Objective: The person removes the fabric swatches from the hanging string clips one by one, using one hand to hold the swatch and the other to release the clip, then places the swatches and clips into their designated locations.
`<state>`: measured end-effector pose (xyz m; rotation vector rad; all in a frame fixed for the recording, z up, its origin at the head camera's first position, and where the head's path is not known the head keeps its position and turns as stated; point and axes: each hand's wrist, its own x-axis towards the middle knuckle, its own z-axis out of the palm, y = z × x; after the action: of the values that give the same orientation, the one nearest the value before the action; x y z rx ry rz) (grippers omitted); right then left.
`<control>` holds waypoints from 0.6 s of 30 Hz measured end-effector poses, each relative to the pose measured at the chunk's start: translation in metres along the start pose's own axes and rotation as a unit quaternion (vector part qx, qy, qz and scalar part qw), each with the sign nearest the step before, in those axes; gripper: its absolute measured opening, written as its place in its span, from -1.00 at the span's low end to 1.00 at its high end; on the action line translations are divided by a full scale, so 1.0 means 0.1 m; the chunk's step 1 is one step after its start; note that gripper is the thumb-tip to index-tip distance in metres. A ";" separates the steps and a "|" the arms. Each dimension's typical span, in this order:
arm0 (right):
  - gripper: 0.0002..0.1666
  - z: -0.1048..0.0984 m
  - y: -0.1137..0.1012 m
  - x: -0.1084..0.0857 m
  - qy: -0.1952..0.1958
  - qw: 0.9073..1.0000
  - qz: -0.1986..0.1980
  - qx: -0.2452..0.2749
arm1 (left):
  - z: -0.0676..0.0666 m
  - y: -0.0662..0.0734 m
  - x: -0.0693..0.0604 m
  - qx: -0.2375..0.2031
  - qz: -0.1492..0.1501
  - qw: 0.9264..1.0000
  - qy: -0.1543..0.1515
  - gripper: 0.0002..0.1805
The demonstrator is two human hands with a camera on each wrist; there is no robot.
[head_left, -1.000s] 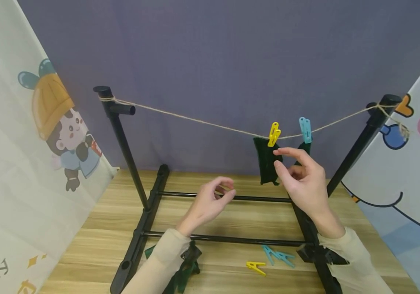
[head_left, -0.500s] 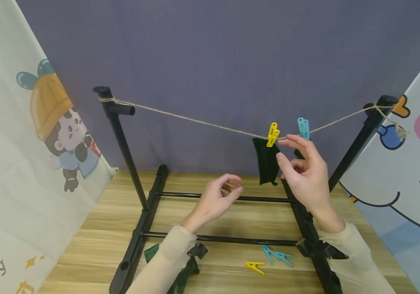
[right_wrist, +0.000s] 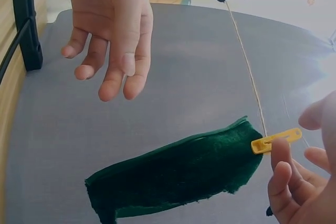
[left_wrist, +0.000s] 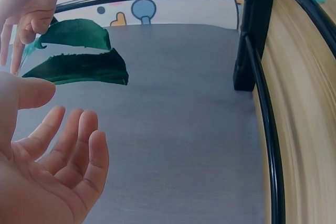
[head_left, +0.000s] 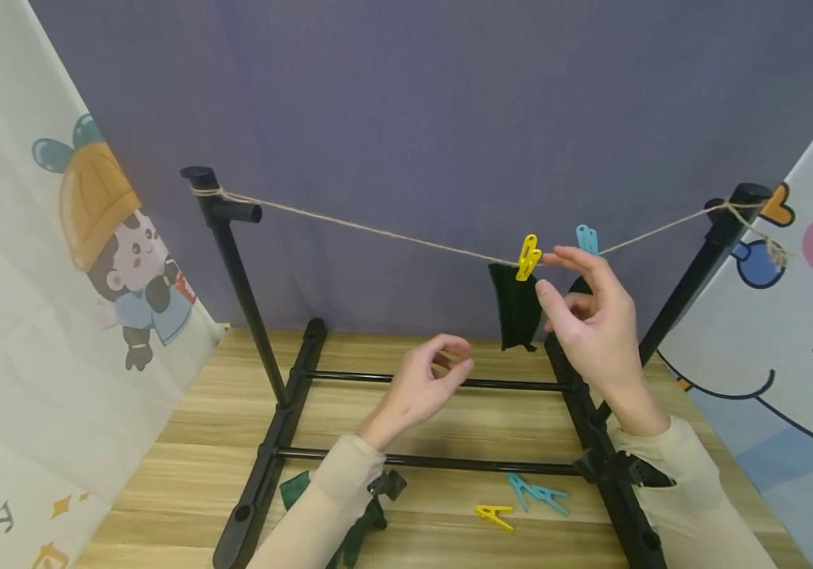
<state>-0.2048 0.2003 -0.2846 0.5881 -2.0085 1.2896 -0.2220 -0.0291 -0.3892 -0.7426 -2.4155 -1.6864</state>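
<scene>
Hanging just beside the right grip (head_left: 594, 328) — yellow-pegged green cloth (head_left: 517, 310).

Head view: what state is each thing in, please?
Left hand: fingers curved, empty.
Right hand: thumb and fingers apart.
Black rack: standing.
String: tied, sagging.
Hanging green cloth: clipped up, partly hidden.
Hanging yellow clip: closed on cloth.
Hanging blue clip: on string, partly hidden.
Lower green cloth: crumpled, partly hidden.
Lower yellow clip: lying loose.
Lower blue clips: lying loose.
</scene>
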 end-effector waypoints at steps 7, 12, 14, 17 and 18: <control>-0.45 0.00 -0.03 0.08 -0.006 1.000 0.022 0.001 | 0.04 0.02 0.05 0.002 0.006 1.000 -0.002 -0.70; -0.50 0.01 -0.07 0.12 -0.026 0.999 0.042 0.006 | 0.11 0.05 0.11 -0.003 0.006 1.000 -0.007 -0.69; -0.51 0.02 -0.08 0.14 -0.034 0.998 0.048 0.005 | 0.13 0.07 0.14 -0.008 0.006 1.000 -0.009 -0.68; -0.53 0.04 -0.09 0.16 -0.043 0.998 0.054 0.003 | 0.15 0.10 0.17 -0.012 0.005 1.000 -0.010 -0.66; -0.54 0.04 -0.09 0.16 -0.046 0.997 0.054 0.002 | 0.15 0.11 0.17 -0.014 0.004 1.000 -0.010 -0.66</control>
<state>-0.2108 0.1926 -0.2682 0.5563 -2.1389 1.3531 -0.2291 -0.0065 -0.3796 -0.7770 -2.4032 -1.7220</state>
